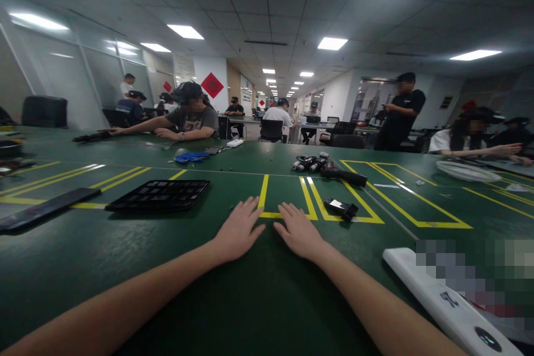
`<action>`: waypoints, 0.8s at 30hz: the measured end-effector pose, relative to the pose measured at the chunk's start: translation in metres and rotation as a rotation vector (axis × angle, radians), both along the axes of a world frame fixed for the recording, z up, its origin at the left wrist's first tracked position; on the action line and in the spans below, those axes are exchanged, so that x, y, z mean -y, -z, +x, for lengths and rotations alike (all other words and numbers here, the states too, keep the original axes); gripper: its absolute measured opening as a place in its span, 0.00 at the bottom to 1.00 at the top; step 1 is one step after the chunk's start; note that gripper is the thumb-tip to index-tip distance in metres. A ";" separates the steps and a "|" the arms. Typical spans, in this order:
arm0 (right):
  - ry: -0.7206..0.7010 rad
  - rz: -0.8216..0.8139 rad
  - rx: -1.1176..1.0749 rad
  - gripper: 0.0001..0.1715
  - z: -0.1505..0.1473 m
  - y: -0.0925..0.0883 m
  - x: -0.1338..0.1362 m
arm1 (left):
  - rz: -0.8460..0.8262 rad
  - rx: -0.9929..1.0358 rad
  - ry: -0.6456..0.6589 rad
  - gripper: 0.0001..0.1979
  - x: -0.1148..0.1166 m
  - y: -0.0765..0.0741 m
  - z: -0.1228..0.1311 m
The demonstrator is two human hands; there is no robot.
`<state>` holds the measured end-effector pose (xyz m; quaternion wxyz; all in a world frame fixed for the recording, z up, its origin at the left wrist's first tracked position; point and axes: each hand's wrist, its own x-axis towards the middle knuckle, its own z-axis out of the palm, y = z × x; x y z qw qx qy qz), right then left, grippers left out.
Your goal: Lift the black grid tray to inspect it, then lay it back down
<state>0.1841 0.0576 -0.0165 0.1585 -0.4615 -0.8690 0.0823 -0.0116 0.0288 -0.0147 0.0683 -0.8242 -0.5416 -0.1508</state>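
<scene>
My left hand (241, 230) rests palm down on the green table (200, 300), its fingers stretched forward and the thumb apart. Beside it, my right hand (301, 230) lies the same way, with a narrow gap between the two thumbs. Neither holds anything. The fingertips of both reach the near line of a yellow tape rectangle (271, 215). To the left sits a black tray with compartments (161, 196). A small black device with a pale label (342, 209) lies to the right of my right hand.
Farther back are a bundle of black cylindrical parts (311, 163), a black tube-like tool (346, 176) and a blue glove-like item (192, 157). A long dark bar (50, 210) lies far left, a white device (442, 295) near right. A person (194, 114) reaches across the table's far left.
</scene>
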 end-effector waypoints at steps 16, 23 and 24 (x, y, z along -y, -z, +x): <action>0.732 0.107 0.095 0.25 0.093 0.018 -0.053 | 0.027 0.028 -0.173 0.21 -0.005 -0.021 -0.006; 0.737 0.117 0.107 0.23 0.091 0.014 -0.051 | -0.167 0.261 -0.461 0.10 -0.040 -0.012 -0.060; 0.734 0.125 0.114 0.23 0.091 0.013 -0.050 | -0.176 0.315 -0.449 0.07 -0.040 -0.010 -0.062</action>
